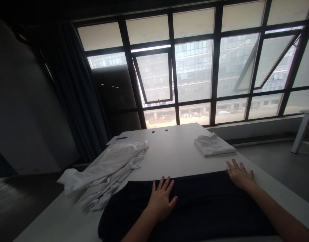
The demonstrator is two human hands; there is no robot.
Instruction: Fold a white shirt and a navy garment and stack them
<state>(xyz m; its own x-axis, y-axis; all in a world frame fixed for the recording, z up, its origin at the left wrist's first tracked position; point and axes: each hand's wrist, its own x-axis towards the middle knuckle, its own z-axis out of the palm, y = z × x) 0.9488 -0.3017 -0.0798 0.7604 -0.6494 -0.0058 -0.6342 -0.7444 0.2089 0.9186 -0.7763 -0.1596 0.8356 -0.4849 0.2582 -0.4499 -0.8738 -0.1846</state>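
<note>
A dark navy garment (pixel 200 205) lies spread flat across the near part of the white table (pixel 169 151); its exact kind cannot be made out. My left hand (pixel 161 201) rests palm down on the cloth, left of its middle, fingers spread. At the garment's far right corner, my right hand (pixel 240 175) lies flat with fingers apart, its fingertips reaching past the cloth edge. Neither hand grips anything. To the left is a loose heap of white clothes (pixel 106 168). Beyond my right hand sits a folded white shirt (pixel 213 144).
A sheet of paper (pixel 126 138) with a dark pen (pixel 121 138) lies at the table's far left. Two round cable holes are near the far end. Windows (pixel 193 70) line the back wall, some tilted open. A blue curtain (pixel 76 90) hangs at left; another table (pixel 302 127) stands right.
</note>
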